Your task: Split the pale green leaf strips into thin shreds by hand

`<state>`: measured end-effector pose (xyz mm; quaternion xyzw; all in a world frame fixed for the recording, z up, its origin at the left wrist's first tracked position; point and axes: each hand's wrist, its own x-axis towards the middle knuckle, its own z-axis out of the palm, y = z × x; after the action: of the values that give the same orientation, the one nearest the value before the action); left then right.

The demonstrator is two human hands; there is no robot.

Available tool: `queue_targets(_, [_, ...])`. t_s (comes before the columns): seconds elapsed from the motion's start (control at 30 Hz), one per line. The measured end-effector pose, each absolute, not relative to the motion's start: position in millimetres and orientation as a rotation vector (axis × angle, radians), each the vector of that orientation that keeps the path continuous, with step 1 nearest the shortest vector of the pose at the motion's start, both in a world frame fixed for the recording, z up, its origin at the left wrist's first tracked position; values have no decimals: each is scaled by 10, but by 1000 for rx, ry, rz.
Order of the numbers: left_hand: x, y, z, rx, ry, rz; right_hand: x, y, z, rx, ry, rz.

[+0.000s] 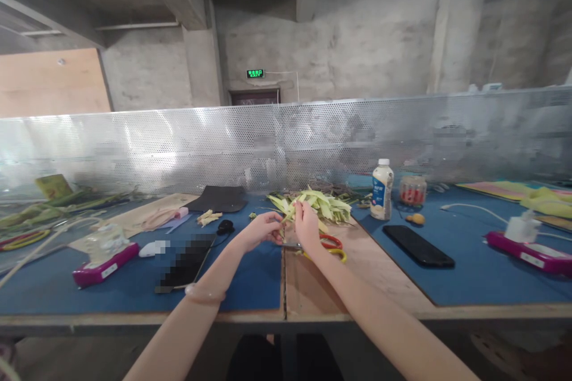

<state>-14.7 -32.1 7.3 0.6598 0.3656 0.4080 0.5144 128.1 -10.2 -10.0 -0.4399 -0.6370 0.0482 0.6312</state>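
Note:
My left hand (264, 230) and my right hand (306, 227) meet over the middle of the table, fingers closed. A thin pale green leaf strip (286, 221) runs between them, pinched at both ends as far as I can see. Just behind the hands lies a heap of pale green leaves (328, 205), like corn husks. Scissors with red and yellow handles (337, 255) rest on the wooden board (357, 277), partly covered by my right wrist. My fingertips hide much of the strip.
On the right are a white-capped bottle (381, 193), a jar (412, 191) and a black phone (417, 245). To the left lie a dark tablet-like device (187, 265) and a purple power strip (106, 264). A perforated metal screen (201, 149) closes off the back.

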Motion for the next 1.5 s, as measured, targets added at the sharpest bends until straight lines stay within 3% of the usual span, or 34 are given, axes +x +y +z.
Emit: queue_targets(1.5, [-138,-339,73,1908,862,807,1298,-126,-95,-1116,-1594,-45])
